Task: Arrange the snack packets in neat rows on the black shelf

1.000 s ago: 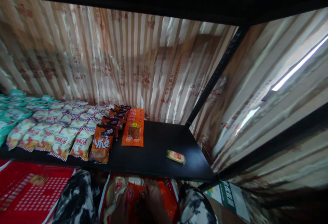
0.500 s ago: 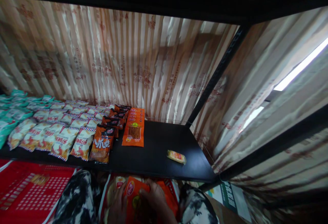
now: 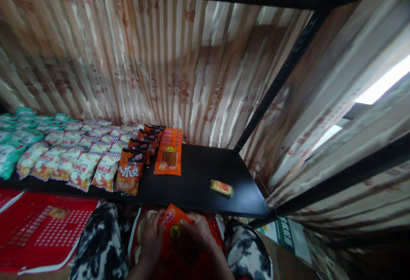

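Note:
Low in the view, between my knees, an orange snack packet is held upright by both hands. My left hand grips its left edge. My right hand has its thumb on the packet's front and its fingers at the right edge. Just behind, a red basket partly shows, with more orange packaging and yellowish packs in it. Matching orange packets lie overlapped on the black shelf ahead. A small yellow wrapped snack rests alone to their right.
White snack bags, dark orange bags and teal bags stand in rows along the shelf's left. A red basket is below left. A black post rises at the right corner, with striped sheeting behind.
My hands have brought the orange packet slightly up and to the right. The camera view has shifted a little, and the shelf goods stay as they were.

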### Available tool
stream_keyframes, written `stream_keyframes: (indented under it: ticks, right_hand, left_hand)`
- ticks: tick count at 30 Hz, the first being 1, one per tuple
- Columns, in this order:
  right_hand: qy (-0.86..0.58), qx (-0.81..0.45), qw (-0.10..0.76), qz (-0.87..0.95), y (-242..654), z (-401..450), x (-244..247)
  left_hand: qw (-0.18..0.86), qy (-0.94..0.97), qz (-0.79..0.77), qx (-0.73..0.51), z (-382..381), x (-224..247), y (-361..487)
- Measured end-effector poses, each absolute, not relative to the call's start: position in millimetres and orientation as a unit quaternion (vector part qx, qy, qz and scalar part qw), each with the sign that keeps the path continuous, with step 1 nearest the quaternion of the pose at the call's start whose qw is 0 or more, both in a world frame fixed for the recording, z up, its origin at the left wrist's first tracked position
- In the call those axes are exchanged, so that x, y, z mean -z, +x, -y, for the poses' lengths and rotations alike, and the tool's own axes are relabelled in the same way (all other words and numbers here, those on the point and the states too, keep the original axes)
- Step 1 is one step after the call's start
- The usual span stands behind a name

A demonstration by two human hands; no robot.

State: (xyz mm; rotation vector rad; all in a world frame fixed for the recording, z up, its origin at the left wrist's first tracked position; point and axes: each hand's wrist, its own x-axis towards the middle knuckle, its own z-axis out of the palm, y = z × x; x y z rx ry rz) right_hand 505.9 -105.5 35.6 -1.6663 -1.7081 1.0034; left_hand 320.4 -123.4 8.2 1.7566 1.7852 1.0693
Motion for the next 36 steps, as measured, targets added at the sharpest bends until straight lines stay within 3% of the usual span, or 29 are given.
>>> stream_keyframes:
  ticks: [17,36]
  right_hand:
    - [-0.568,-0.430,0.332,0.619,501,102,-45]
    - [-0.565,-0.506,0.435,0.485,496,102,-52]
  left_hand:
    - [0.283,0.604,-0.629,-0.400,109,-48,313]
    - [0.321,0.505,-0.669,-0.442,101,-57,316]
